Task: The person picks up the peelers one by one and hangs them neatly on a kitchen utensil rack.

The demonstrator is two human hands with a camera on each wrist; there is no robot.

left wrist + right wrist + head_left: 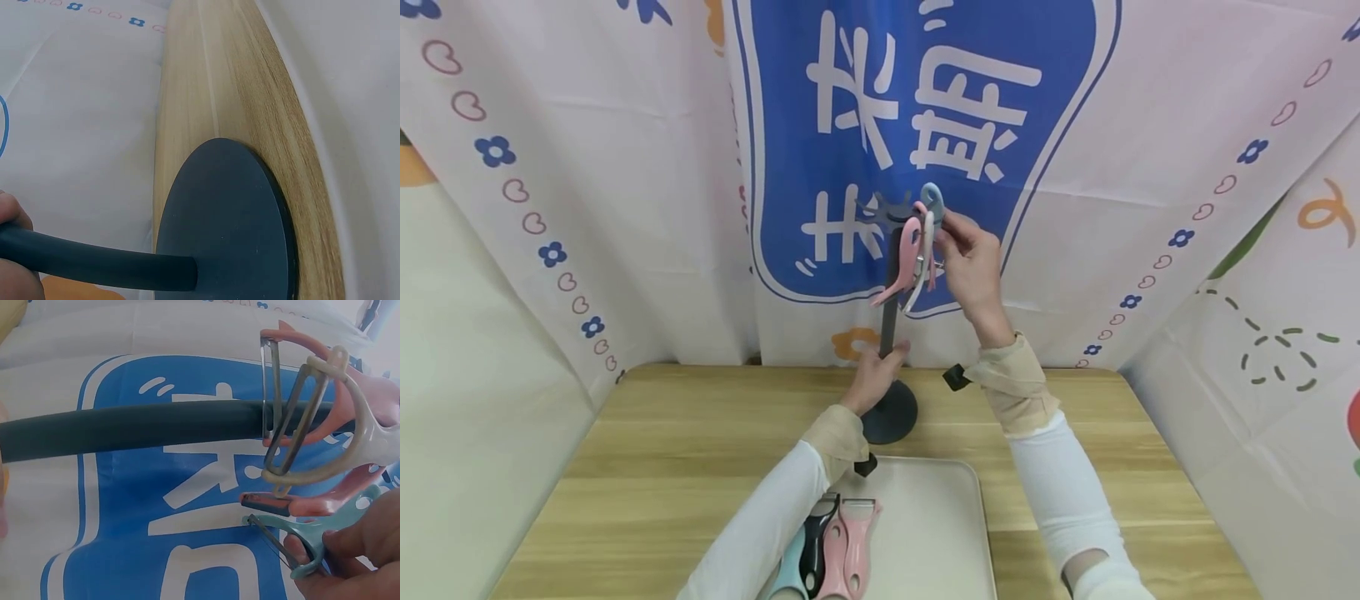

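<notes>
My left hand (875,377) grips the dark pole (889,321) of an upright stand, just above its round base (225,206). At the top of the stand is a ring of hooks (880,208). From it hang a pink peeler (907,250), a white peeler (927,250) and another pink peeler (331,497). With thumb and fingers, my right hand (973,262) pinches a light blue peeler (294,528) beside them, its handle loop up at hook height. Whether that loop is on a hook cannot be told.
A pale tray (932,517) lies in front of the stand on the wooden table (685,433). At its left side are a light blue peeler (792,567), a black peeler (815,546) and two pink peelers (857,542), partly behind the left sleeve. A printed cloth (655,167) hangs behind.
</notes>
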